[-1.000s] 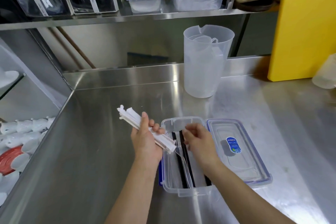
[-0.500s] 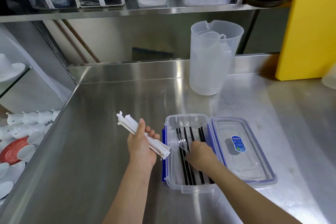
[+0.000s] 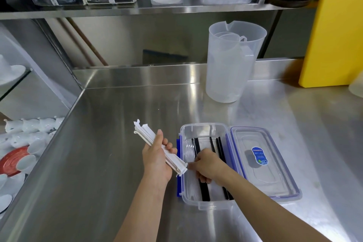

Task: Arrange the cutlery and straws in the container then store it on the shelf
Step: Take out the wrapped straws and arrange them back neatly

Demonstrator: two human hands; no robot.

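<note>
A clear plastic container (image 3: 204,129) with blue clips sits on the steel counter. Several black straws (image 3: 204,192) and clear plastic cutlery (image 3: 189,151) lie lengthwise inside it. My right hand (image 3: 208,167) is down inside the container, fingers curled on the black straws. Just left of the container, my left hand (image 3: 157,161) grips a bundle of white paper-wrapped straws (image 3: 147,133), which points up and to the left. The container's lid (image 3: 261,163), with a blue sticker, lies flat against its right side.
A tall translucent measuring jug (image 3: 233,61) stands behind the container. A yellow cutting board (image 3: 337,31) leans at the back right. The shelf (image 3: 137,9) above holds lidded plastic boxes and black-filled bins. White cups and a red plate (image 3: 11,161) sit left, below the counter edge.
My right hand went from above the container's far end down into it and shifted toward its left side among the straws. The left hand kept the wrapped bundle roughly in place.
</note>
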